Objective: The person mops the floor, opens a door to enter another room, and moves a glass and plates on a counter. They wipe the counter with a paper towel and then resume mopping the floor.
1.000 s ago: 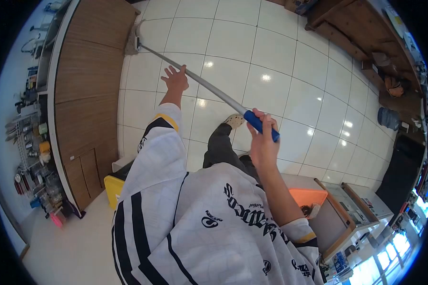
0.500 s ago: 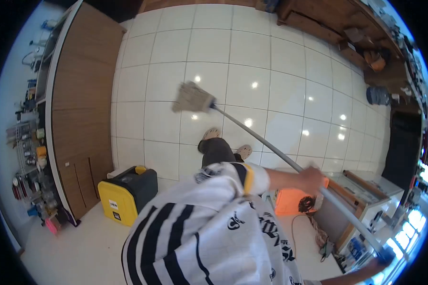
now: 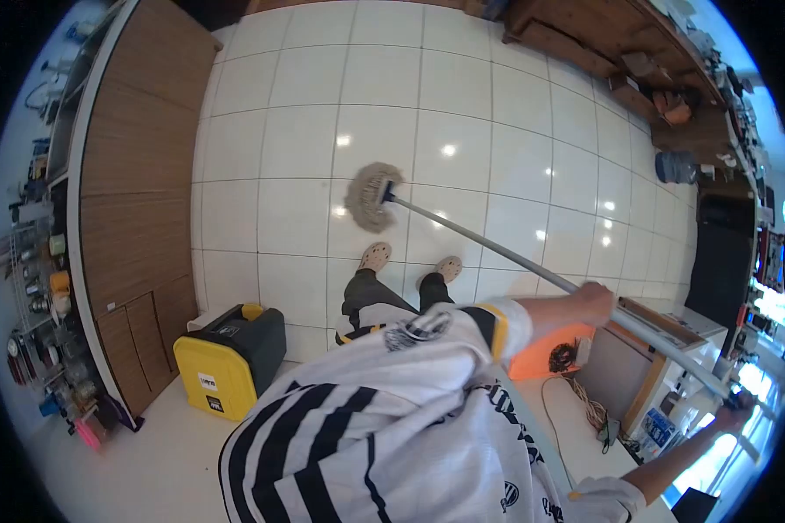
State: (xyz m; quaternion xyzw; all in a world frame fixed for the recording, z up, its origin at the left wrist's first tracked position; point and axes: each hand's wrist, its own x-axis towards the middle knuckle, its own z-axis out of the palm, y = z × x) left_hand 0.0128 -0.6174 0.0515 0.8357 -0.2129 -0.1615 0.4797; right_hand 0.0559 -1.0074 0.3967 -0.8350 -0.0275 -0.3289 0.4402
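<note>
My left hand (image 3: 593,301) is closed around the middle of a long grey mop handle (image 3: 506,253). Near the handle's upper end, at the lower right, my right hand (image 3: 735,410) grips it, partly lost against bright light. The handle slants down to a beige string mop head (image 3: 366,199), which lies spread on the white tiled floor (image 3: 305,139) just in front of my shoes (image 3: 375,256).
A yellow and black toolbox (image 3: 214,375) stands at the lower left beside a wooden cabinet (image 3: 139,174). An orange case (image 3: 545,353) and coiled cables (image 3: 589,408) lie at the right. Wooden furniture (image 3: 567,39) and a water jug (image 3: 676,167) line the far right.
The mop head has moved slightly right and turned, its strings now fanned in a curve. Both hands have shifted right with the handle, my right hand also upward. My feet show more fully.
</note>
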